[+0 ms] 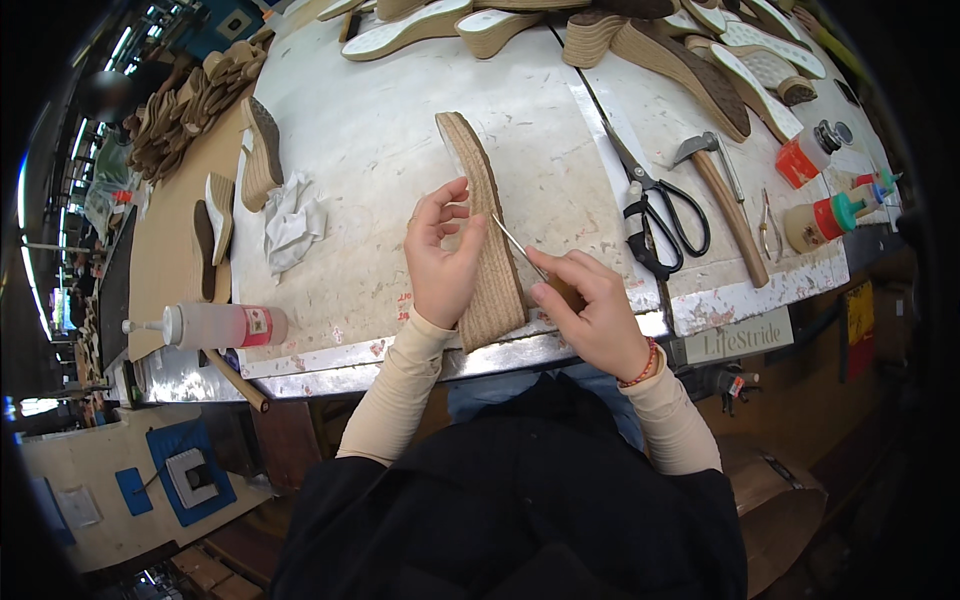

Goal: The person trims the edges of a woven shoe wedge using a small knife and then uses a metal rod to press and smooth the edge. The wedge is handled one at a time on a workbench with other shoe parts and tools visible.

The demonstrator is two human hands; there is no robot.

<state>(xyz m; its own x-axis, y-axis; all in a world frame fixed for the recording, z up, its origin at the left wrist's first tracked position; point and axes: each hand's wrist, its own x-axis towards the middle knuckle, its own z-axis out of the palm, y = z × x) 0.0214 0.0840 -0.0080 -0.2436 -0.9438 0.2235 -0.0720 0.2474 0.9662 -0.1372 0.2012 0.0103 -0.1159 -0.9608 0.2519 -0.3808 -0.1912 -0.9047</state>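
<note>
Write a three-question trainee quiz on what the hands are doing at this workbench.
1. True or false: the left hand steadies the rope-wrapped wedge sole on the bench.
2. What does the right hand hold? A) the hammer B) a thin metal tool with a wooden handle C) the black scissors
3. Fill in: the squeeze bottle with clear liquid lies on its ____ at the left edge of the worktable.

Key
1. True.
2. B: the thin tool points its tip at the sole; the scissors and hammer lie untouched to the right.
3. Side.
</note>
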